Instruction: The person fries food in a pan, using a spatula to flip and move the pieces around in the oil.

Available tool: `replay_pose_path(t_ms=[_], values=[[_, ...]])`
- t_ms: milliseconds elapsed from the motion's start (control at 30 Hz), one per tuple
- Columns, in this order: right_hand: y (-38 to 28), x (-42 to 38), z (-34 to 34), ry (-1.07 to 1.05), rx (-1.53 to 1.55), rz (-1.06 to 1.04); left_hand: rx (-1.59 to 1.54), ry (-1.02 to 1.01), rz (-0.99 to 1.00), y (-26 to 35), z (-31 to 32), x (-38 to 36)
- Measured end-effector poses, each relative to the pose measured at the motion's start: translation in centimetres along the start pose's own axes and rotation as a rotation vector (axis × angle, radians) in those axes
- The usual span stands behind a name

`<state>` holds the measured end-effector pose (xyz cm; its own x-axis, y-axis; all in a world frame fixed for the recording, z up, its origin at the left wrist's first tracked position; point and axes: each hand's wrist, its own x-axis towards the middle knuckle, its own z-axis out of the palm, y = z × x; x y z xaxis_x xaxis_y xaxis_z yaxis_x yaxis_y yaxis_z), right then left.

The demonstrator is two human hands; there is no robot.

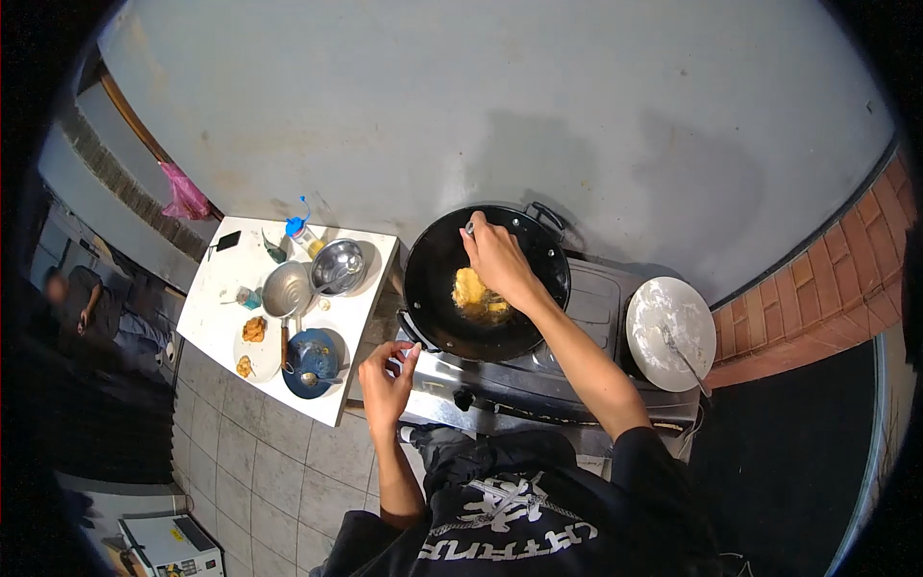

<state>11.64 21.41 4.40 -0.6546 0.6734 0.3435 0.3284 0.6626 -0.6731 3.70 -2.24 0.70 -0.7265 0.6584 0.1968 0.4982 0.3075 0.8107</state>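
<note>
A black wok [433, 279] sits on the stove, with pieces of yellow battered food [470, 287] frying in oil at its bottom. My right hand [497, 258] is over the wok, closed around a utensil whose grey handle end [469, 229] pokes out by the fingers. The rest of that utensil is hidden behind the hand. My left hand [387, 383] is beside the wok's near-left loop handle [408, 325], its fingers curled and thumb and forefinger close together. Whether it touches the handle or pinches something small cannot be made out.
Right of the wok, a white flour-dusted bowl [663, 308] holds a spoon. On the white table [216, 288] are a plate of fried pieces [269, 363], a blue bowl [312, 356], a saucepan [286, 290], a steel bowl [336, 260] and a blue-capped bottle [303, 234]. A person [115, 308] sits far left.
</note>
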Motion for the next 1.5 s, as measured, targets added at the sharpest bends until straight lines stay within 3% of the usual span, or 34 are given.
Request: replay_pose_path(t_ms=[433, 900, 1267, 1500], values=[[5.0, -1.2, -1.5, 0.1, 0.212, 0.017, 0.008, 0.012, 0.04, -0.3, 0.2, 0.1], [0.9, -1.7, -3.4, -0.009, 0.193, -0.092, 0.002, 0.005, -0.004, -0.2, 0.1, 0.0], [-2.0, -0.9, -1.0, -0.028, 0.076, -0.265, 0.001, -0.004, -0.019, -0.4, 0.1, -0.1], [-3.2, -0.4, 0.8, -0.112, -0.027, -0.271, 0.006, -0.005, -0.038, -0.7, -0.1, -0.1]])
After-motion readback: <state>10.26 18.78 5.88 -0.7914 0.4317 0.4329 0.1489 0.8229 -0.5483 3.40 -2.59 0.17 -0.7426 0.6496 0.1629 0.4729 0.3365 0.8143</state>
